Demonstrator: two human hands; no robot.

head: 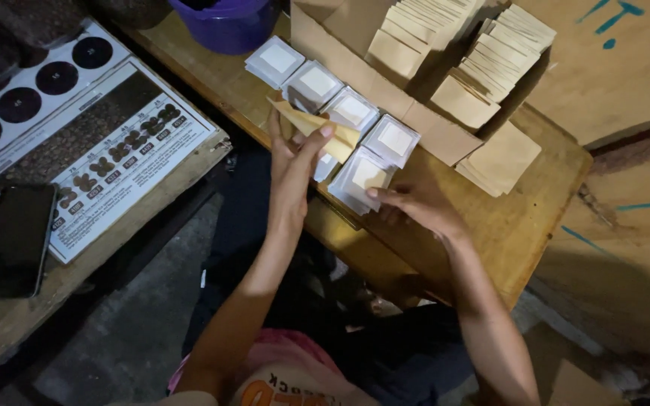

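The left hand (pixel 293 162) pinches a tan envelope (pixel 316 124) while the right hand (pixel 414 207), fingers flat and gripping nothing, steadies the nearest stack (pixel 360 179); square edges would keep stacks neat.

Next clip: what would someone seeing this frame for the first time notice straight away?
Most likely the two hands at the centre: the left hand holds a tan paper envelope, while the right hand rests on the nearest stack of white packets, one of a row along the wooden table. Behind them, an open cardboard box is packed with more tan envelopes. At far left lie a printed chart and a dark phone.
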